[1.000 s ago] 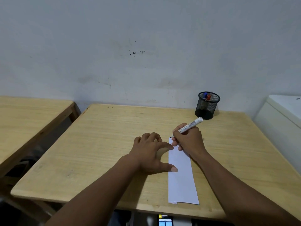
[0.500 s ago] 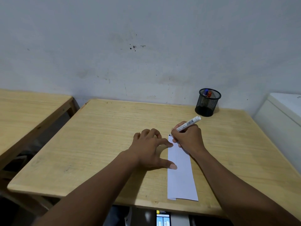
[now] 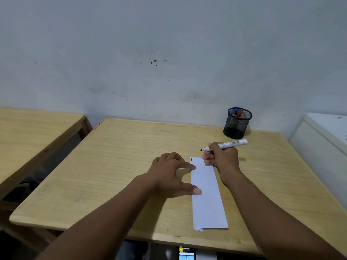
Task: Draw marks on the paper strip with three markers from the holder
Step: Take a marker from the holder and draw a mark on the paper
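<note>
The paper strip (image 3: 206,194) lay on the table (image 3: 116,166) near its front edge; the holder (image 3: 237,123) stood behind it, rightward, two markers (image 3: 237,113) inside.

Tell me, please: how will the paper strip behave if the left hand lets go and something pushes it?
The paper strip looks thin and light, so it would probably slide easily on the smooth wooden table. It seems folded at the near end, so likely floppy, though slightly stiffer. The left hand pins its edge, which suggests it shifts easily.

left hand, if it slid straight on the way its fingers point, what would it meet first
The left hand points right across the paper strip, which its fingertips already touch. Beyond that, probably the right hand holding the marker; depth is unclear.
</note>
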Available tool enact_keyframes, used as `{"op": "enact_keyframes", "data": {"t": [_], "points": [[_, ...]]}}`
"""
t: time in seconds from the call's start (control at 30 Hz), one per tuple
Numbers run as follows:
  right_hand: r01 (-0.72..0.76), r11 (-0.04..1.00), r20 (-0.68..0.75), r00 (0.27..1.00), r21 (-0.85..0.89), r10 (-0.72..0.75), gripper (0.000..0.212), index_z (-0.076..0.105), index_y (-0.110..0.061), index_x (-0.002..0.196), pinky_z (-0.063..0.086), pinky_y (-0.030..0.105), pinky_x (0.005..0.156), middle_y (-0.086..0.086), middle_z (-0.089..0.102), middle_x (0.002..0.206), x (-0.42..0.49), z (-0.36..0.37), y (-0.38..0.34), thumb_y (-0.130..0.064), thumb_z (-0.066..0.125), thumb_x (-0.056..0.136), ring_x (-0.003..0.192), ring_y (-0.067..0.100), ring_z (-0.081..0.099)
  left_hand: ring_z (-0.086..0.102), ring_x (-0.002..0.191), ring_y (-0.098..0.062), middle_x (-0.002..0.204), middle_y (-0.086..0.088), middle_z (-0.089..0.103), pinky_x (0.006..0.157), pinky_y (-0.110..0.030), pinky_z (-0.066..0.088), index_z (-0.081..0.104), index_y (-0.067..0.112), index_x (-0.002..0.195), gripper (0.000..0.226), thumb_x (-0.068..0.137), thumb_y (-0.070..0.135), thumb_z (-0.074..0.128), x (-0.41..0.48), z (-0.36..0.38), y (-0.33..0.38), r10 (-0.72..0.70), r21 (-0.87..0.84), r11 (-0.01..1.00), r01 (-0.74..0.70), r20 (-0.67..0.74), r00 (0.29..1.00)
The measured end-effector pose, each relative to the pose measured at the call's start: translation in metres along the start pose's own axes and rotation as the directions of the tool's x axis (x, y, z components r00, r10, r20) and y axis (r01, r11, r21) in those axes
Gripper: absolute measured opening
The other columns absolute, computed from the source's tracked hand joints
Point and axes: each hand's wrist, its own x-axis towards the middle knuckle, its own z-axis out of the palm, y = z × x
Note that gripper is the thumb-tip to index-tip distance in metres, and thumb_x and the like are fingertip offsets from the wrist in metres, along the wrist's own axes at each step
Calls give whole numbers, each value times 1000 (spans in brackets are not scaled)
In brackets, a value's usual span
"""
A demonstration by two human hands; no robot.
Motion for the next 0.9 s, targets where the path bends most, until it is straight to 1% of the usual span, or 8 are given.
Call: {"op": "enact_keyframes", "data": {"t": [0.1, 0.2, 0.33, 0.57, 0.63, 0.7, 0.77, 0.9], "points": [[-79, 993, 41, 996, 90, 76, 17, 70, 2, 96, 58, 32, 52, 18, 72, 75, 3, 0, -7, -15, 67, 94, 60, 24, 70, 55, 117, -11, 128, 10, 55, 106, -35, 46, 51, 53, 141, 94, 55, 83, 75, 2, -15, -5, -12, -197, 980, 9, -13, 1000], [-103, 994, 64, 993, 48, 100, 20, 71, 1, 96, 55, 31, 49, 17, 72, 76, 4, 0, -15, -19, 68, 95, 56, 23, 69, 62, 101, -9, 124, 7, 56, 95, -28, 50, 53, 47, 142, 87, 63, 65, 86, 3, -29, -10, -41, -295, 956, 11, -95, 995], [-66, 998, 47, 997, 20, 65, 18, 70, -3, 89, 45, 27, 45, 14, 69, 71, 9, 0, -35, -20, 68, 94, 47, 21, 62, 61, 97, -13, 121, 5, 59, 96, -36, 52, 59, 43, 135, 72, 70, 52, 87, 6, -37, -20, -95, -187, 979, 77, -87, 992], [18, 996, 118, 993, -93, -7, 16, 69, -7, 91, 46, 24, 42, 12, 68, 77, 23, -7, -79, -22, 66, 95, 46, 17, 63, 63, 87, -9, 94, 8, 74, 77, -24, 49, 79, 28, 105, 21, 85, 28, 77, 17, -37, -22, -86, -76, 994, 80, -89, 992], [5, 995, 155, 988, -98, 10, 17, 69, -5, 94, 48, 26, 46, 14, 68, 79, 23, -10, -86, -22, 66, 95, 49, 19, 64, 63, 80, -5, 90, 8, 78, 70, -19, 45, 82, 24, 93, 10, 85, 21, 76, 21, -35, -24, -86, -87, 993, 76, -117, 989], [-13, 997, 175, 984, -82, 28, 15, 68, -5, 90, 49, 28, 49, 14, 69, 77, 23, -13, -91, -19, 64, 94, 52, 21, 65, 64, 69, 0, 75, 11, 78, 65, -17, 45, 80, 22, 80, 8, 85, 17, 76, 24, -37, -22, -101, -208, 976, 63, -181, 978], [-34, 998, 188, 981, -57, 44, 14, 68, -5, 86, 50, 29, 52, 13, 70, 76, 23, -15, -96, -16, 61, 92, 56, 24, 66, 63, 57, 2, 62, 12, 75, 59, -17, 48, 79, 18, 74, 12, 85, 19, 79, 28, -47, -14, -160, -449, 893, 28, -259, 952], [-52, 999, 242, 969, -1, 51, 15, 68, -3, 88, 48, 29, 53, 14, 72, 76, 22, -18, -105, -15, 60, 93, 61, 25, 68, 69, 64, -14, 87, -7, 81, 66, -29, 54, 79, 9, 86, 15, 87, 24, 80, 42, -76, 18, -285, -825, 553, -114, -316, 905]]}}
